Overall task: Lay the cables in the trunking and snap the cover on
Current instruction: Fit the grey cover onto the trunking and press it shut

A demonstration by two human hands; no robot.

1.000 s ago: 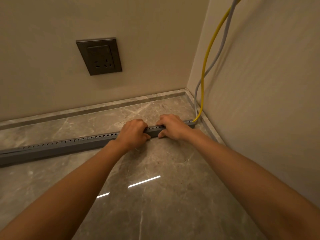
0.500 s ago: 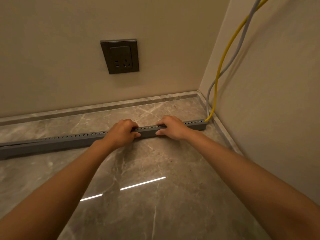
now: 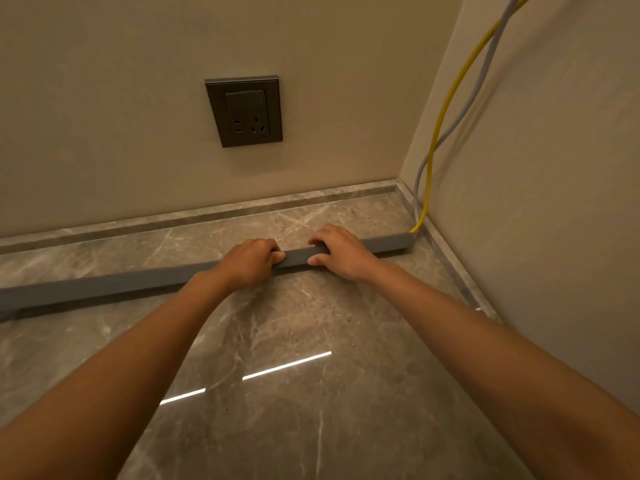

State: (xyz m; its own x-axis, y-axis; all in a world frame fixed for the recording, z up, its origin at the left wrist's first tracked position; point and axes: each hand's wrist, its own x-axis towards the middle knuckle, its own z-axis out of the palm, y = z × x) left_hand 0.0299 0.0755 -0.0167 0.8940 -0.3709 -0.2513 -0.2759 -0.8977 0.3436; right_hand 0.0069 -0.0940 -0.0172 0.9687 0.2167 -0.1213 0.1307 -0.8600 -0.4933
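Observation:
A long grey trunking (image 3: 104, 285) lies on the marble floor and runs from the left edge to the right-hand wall. Its upper face is smooth and closed along all I can see. A yellow cable (image 3: 446, 109) and a grey cable (image 3: 481, 81) hang down the corner and enter the trunking's right end (image 3: 403, 241). My left hand (image 3: 249, 263) is curled over the trunking near its middle. My right hand (image 3: 341, 252) grips it just to the right, fingers over the top and thumb on the front. The cables inside are hidden.
A dark wall socket (image 3: 244, 112) sits on the back wall above the hands. A marble skirting strip (image 3: 207, 216) runs along both walls. The right wall (image 3: 536, 237) stands close to my right forearm. Polished floor (image 3: 294, 393) lies in front of the trunking.
The row of small holes seen along the trunking's top earlier no longer shows; a smooth face is up now. Both hands stay on the trunking, slightly shifted.

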